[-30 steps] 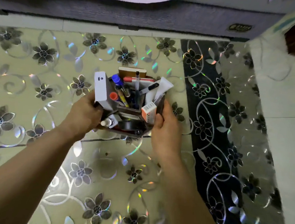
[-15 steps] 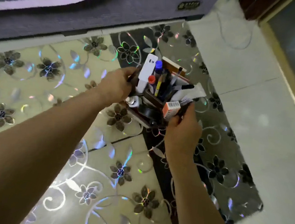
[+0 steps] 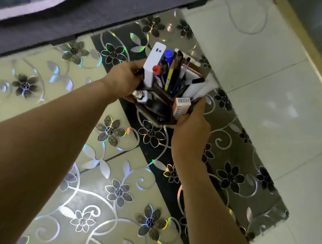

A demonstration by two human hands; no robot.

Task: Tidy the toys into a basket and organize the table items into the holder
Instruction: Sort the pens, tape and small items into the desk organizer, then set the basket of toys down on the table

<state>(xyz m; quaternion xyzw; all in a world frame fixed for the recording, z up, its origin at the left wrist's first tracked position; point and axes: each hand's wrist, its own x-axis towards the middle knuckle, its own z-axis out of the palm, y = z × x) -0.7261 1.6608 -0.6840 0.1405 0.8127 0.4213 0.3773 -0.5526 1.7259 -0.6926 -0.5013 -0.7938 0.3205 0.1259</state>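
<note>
Two hands, left (image 3: 125, 78) and right (image 3: 191, 130), clamp curled fingers around opposite sides of a crammed desk organizer (image 3: 157, 110), apparently to steady its upright pens (image 3: 171, 72).

Both bare forearms reach forward from the lower frame, converging. The left hand (image 3: 124, 78) curls its fingers round the left side of the desk organizer (image 3: 152, 119); the right hand (image 3: 190, 132) grips its near right corner, knuckles facing the camera
</note>
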